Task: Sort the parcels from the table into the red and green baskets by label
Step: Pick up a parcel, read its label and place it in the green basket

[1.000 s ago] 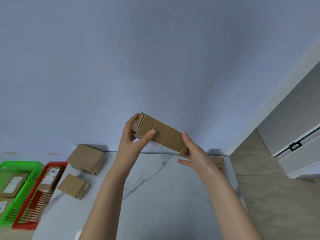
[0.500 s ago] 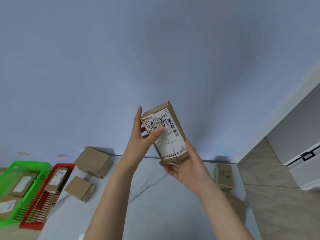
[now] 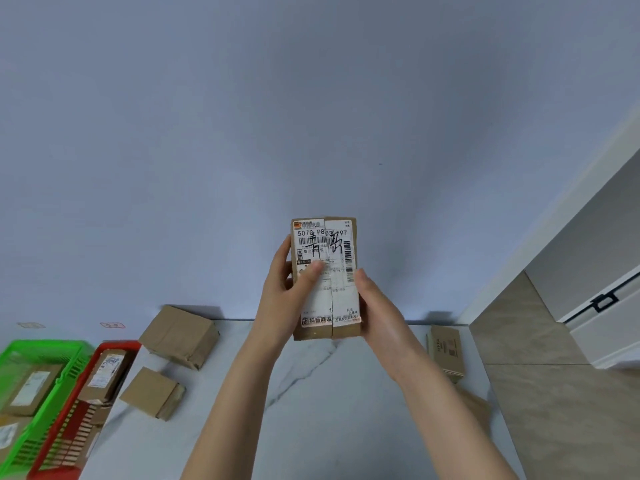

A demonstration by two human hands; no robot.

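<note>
Here both hands grip one cardboard parcel [image 3: 325, 278] upright, left hand [image 3: 284, 289] opposite right hand [image 3: 375, 306], label facing up, presumably for reading before choosing a basket.

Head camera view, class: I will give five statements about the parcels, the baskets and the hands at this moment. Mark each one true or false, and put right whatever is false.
1. Both hands hold the labelled parcel up off the table. True.
2. The parcel's label faces away from the camera. False: the printed label with handwriting faces the camera.
3. The red basket stands right of the green basket in this view. True.
4. Both baskets are without parcels. False: each holds labelled parcels.
5. The left hand has its thumb across the label, and the right hand holds the other side. True.
</note>
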